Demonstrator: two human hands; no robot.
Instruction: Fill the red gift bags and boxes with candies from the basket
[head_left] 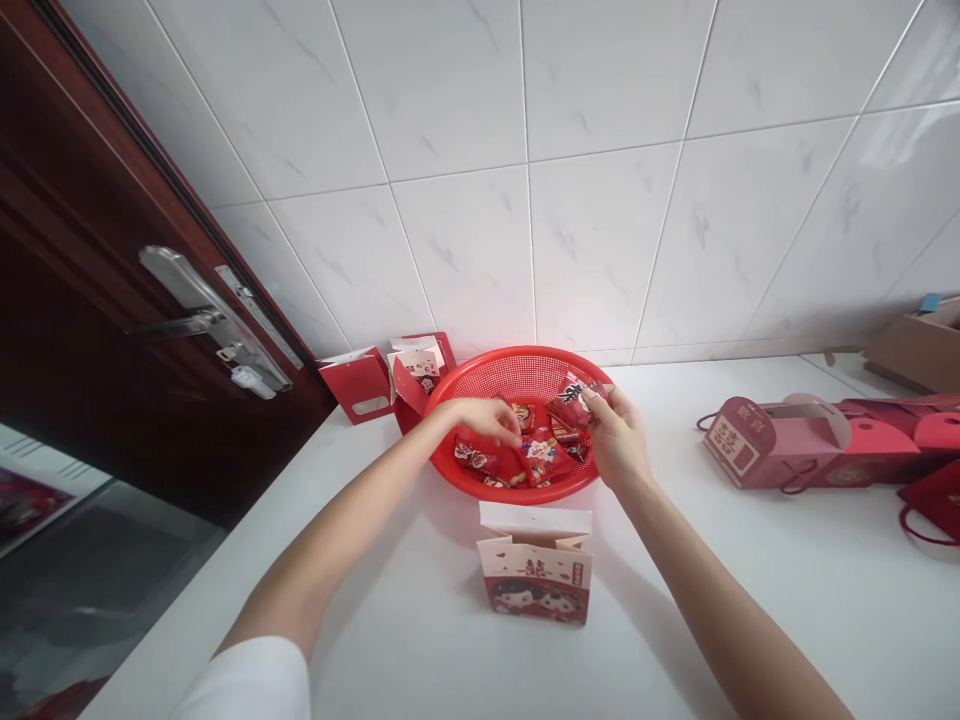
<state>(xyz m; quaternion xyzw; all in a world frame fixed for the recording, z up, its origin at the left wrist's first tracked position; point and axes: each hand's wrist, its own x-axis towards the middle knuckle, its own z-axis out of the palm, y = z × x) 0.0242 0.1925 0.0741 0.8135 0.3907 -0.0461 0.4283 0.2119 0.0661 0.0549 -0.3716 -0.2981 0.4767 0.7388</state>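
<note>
2 hands: 1 left hand [489,420], 1 right hand [621,440]. 1 red mesh basket [480,380]. At least 5 wrapped snack packets [546,462] inside, overlap hiding the exact number. 1 cartoon-printed gift box [535,575]. At least 3 pink-and-red corded boxes [780,445]. 1 cardboard carton [915,350]. 1 door [105,260].

Pink gift box [795,465]: 囍 (double happiness) on end panel [731,445]; pale characters above, too faint to read surely. Paper gift bag [536,592]: red script [537,567], small vertical label [577,575], both illegible. Held red snack packet [571,398]: bold dark character, unclear. Other packets [546,460] in red plastic basket [480,382]: print too small.
</note>
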